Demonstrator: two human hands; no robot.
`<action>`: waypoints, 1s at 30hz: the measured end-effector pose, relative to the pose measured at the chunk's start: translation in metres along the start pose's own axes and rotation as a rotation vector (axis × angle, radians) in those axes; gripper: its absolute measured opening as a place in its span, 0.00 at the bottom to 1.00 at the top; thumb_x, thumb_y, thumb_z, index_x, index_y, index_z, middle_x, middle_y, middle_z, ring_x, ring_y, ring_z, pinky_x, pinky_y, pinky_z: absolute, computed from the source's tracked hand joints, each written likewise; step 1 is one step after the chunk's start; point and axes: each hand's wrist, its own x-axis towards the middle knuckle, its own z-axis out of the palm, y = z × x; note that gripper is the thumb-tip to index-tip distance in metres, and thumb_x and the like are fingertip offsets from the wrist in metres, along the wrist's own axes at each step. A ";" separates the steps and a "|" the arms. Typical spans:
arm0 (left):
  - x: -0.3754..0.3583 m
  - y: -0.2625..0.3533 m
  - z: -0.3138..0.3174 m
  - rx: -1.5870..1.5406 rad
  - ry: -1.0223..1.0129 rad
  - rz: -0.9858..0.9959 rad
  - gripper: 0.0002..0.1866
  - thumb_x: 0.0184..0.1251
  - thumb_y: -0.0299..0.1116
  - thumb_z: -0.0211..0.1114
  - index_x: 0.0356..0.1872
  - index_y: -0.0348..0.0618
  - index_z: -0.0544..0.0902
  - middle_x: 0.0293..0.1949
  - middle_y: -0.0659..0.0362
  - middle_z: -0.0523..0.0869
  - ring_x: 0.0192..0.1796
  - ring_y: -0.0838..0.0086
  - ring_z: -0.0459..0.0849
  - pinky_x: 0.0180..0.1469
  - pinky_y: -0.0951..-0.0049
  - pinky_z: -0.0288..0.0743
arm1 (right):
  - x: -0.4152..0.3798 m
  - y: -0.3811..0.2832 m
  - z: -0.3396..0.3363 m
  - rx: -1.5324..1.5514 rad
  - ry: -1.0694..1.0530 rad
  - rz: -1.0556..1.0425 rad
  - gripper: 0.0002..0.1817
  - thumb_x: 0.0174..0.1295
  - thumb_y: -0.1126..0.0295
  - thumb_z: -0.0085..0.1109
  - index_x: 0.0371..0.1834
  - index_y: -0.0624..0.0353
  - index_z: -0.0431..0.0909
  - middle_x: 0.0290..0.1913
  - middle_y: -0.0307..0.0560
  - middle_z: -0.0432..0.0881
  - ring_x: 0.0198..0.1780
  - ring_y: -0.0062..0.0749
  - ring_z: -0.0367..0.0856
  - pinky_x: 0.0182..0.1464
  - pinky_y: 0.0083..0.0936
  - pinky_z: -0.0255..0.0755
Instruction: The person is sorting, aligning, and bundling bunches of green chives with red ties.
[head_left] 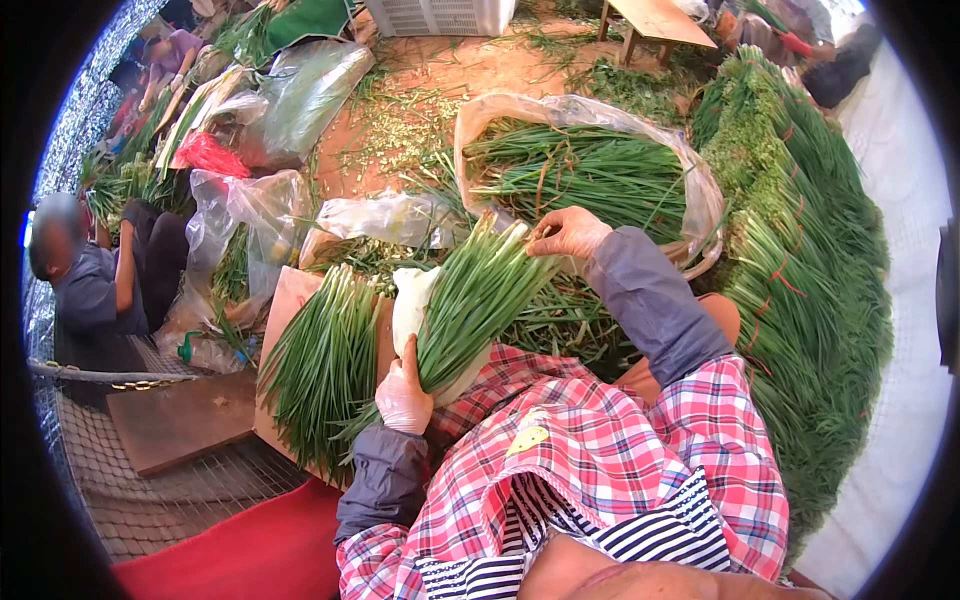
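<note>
Left hand clamped on leafy bundle, seven o'clock; right hand pinching pale stems, one o'clock. Likely light, easily bruised; hold stems.

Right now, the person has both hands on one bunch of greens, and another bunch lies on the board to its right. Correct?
Not quite: the head view shows the other bunch lying on the board to the left of the held bunch. The left hand and right hand are indeed both on the latter.

A board carries green stalks; the reddish floor bears scattered trimmings.
</note>
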 end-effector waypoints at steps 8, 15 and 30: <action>0.001 -0.004 -0.002 0.015 -0.019 0.009 0.47 0.35 0.21 0.63 0.65 0.55 0.57 0.34 0.47 0.76 0.33 0.52 0.79 0.32 0.58 0.72 | -0.009 0.005 0.017 0.565 -0.079 -0.005 0.17 0.44 0.74 0.70 0.39 0.63 0.79 0.36 0.44 0.82 0.38 0.27 0.77 0.46 0.25 0.69; 0.003 -0.011 -0.001 -0.065 -0.051 0.007 0.48 0.37 0.20 0.63 0.67 0.58 0.54 0.36 0.48 0.77 0.35 0.53 0.80 0.34 0.59 0.73 | -0.013 0.017 0.032 0.573 -0.058 -0.104 0.18 0.46 0.74 0.68 0.43 0.63 0.79 0.38 0.40 0.82 0.37 0.25 0.77 0.46 0.23 0.70; -0.005 -0.024 0.002 -0.355 0.039 0.003 0.48 0.38 0.25 0.67 0.66 0.55 0.54 0.48 0.48 0.76 0.46 0.53 0.78 0.45 0.64 0.74 | -0.056 0.054 -0.063 -0.139 0.863 -0.147 0.03 0.47 0.78 0.59 0.25 0.60 0.74 0.24 0.43 0.77 0.25 0.28 0.75 0.29 0.24 0.72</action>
